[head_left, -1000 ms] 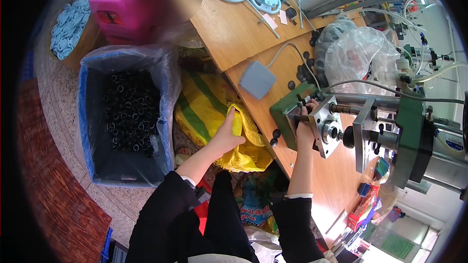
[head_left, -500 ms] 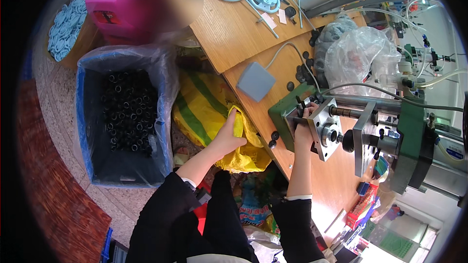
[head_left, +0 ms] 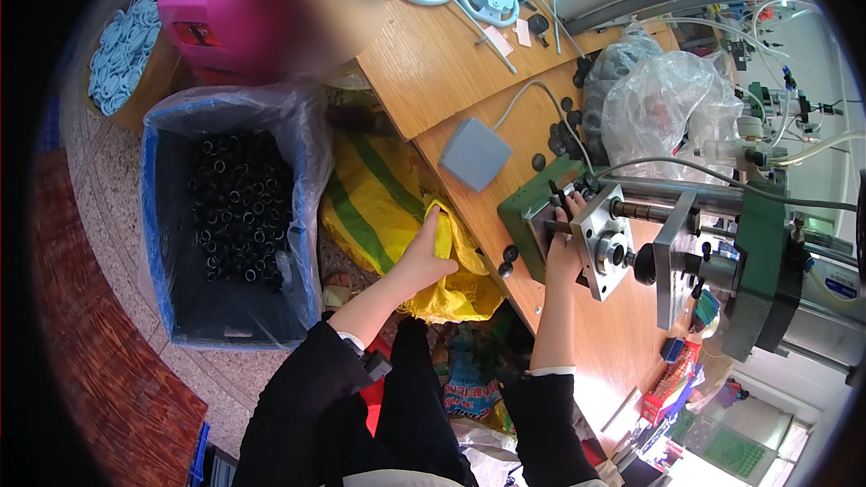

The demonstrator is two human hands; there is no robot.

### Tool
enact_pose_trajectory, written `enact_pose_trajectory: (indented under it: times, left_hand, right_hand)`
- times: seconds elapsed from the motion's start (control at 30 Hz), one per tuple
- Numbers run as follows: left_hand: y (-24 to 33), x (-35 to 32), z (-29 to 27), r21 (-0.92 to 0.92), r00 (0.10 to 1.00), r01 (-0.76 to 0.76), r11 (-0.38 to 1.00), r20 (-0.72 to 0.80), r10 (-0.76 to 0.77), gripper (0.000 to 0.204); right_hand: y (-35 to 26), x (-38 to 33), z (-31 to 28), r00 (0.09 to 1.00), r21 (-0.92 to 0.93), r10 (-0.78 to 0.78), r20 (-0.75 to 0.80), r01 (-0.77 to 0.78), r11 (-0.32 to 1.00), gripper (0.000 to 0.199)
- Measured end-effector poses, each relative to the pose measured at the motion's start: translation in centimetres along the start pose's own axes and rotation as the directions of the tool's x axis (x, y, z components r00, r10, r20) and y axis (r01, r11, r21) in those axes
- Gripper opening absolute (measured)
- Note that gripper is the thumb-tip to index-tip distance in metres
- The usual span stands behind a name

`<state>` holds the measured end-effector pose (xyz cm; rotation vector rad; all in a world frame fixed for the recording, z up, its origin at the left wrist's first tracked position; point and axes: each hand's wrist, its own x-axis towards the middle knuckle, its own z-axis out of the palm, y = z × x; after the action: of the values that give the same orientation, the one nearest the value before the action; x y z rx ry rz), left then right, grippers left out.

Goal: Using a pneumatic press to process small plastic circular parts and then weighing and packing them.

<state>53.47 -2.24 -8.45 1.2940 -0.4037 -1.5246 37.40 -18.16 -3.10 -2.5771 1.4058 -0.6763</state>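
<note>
My left hand [head_left: 426, 261] grips the rim of a yellow woven sack [head_left: 361, 182] with green stripes, which hangs at the table's edge. The thumb stretches over the fabric toward the right. At the bench press [head_left: 754, 257], my right hand [head_left: 563, 251] reaches between the green base [head_left: 517, 207] and the square metal plate [head_left: 603, 245]. Its fingertips show beside the plate, near a dark metal bar. The plate hides part of the fingers, so whatever they touch cannot be made out. Small black round parts [head_left: 509, 254] lie on the table nearby.
A blue bin [head_left: 155, 243] lined with plastic holds many black rings at the left. On the wooden table [head_left: 406, 63] are a grey box [head_left: 475, 154] with a cable, light-blue coiled cords [head_left: 490, 0] and clear plastic bags [head_left: 663, 104]. Another person sits beside a pink garment [head_left: 225, 18].
My right hand has shifted slightly, and more of its fingers now shows beside the plate. The left hand stays on the sack, nearly unmoved.
</note>
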Motion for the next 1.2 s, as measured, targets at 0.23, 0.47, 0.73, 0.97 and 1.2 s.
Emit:
enact_pose_trajectory:
  times: [0.23, 0.47, 0.73, 0.97, 1.2]
  left_hand:
    - [-0.1, 0.1, 0.1, 0.004, 1.0, -0.009, 1.0, 0.0, 0.009, 0.09]
    - [-0.8, 0.2, 0.0, 0.029, 0.999, -0.023, 0.999, -0.028, 0.023, 0.089]
    - [0.4, 0.2, -0.3, -0.049, 1.0, 0.009, 0.999, -0.017, -0.01, 0.089]
    - [1.6, -0.3, -0.3, -0.001, 0.999, 0.054, 0.999, 0.009, -0.054, 0.09]
    - [0.1, 0.0, -0.7, -0.012, 0.999, 0.041, 0.999, -0.004, -0.042, 0.091]
  right_hand:
    - [-0.1, -0.8, -0.4, 0.999, 0.065, 0.017, 0.036, -0.019, 0.998, 0.029]
    - [-4.2, -3.0, -0.8, 0.932, 0.069, 0.348, -0.106, -0.342, 0.937, 0.019]
    - [-8.7, -11.2, -1.6, 0.966, 0.221, 0.13, 0.223, -0.18, 0.958, 0.018]
    - [-6.1, -7.7, -2.4, 0.953, 0.126, 0.281, -0.117, -0.266, 0.956, 0.025]
    - [-2.0, -2.8, -0.3, 0.91, -0.051, 0.411, 0.054, -0.408, 0.911, 0.025]
